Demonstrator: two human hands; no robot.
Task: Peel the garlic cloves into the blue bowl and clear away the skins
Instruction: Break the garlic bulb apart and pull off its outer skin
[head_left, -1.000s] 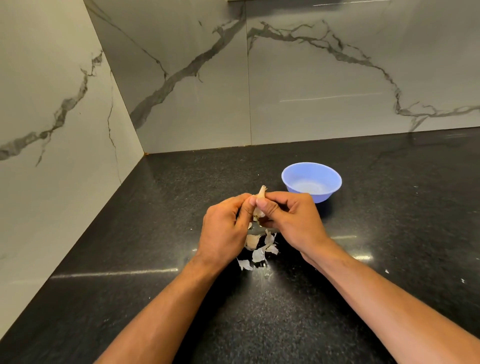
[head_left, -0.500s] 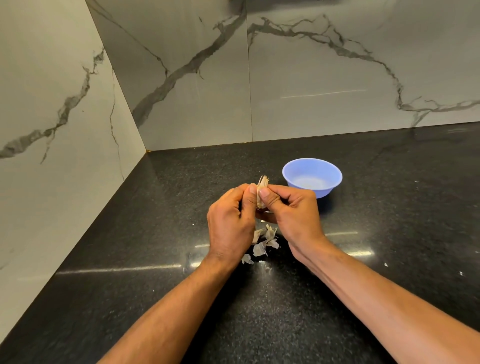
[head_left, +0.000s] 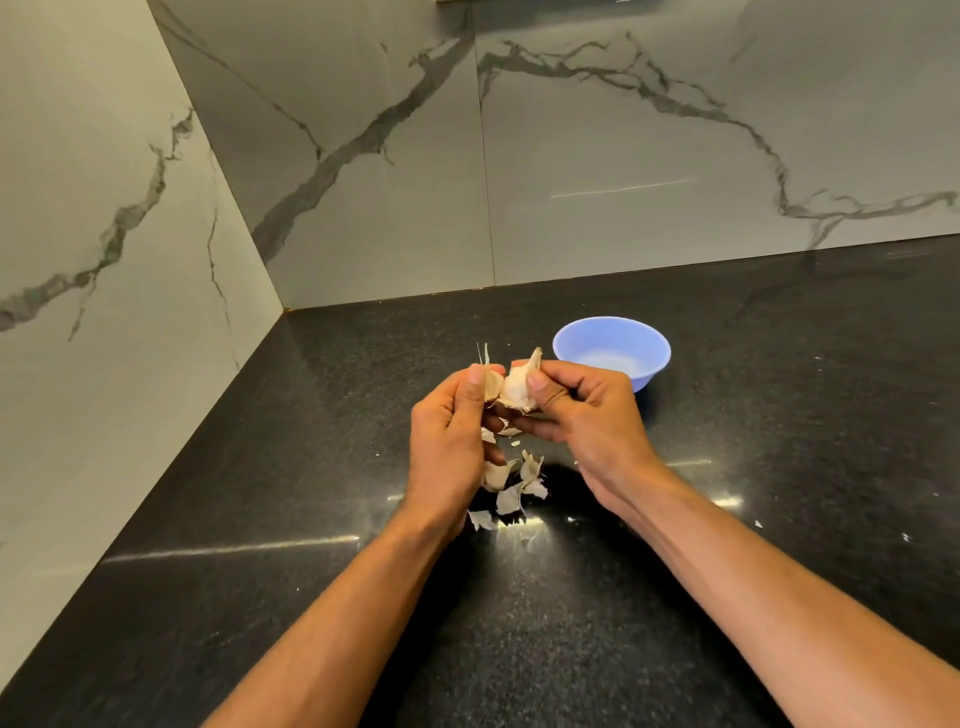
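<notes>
Above the dark counter, the right hand grips a half-bared garlic clove while the left hand pinches its torn skin, so peeling is underway; next, strip the remainder and drop the clove into the apparently empty blue bowl just beyond, leaving the fallen skins for clearing.

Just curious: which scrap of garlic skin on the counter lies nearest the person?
The lone garlic skin scrap beside the left wrist. The other scraps lie farther off, bunched under the hands.
</notes>
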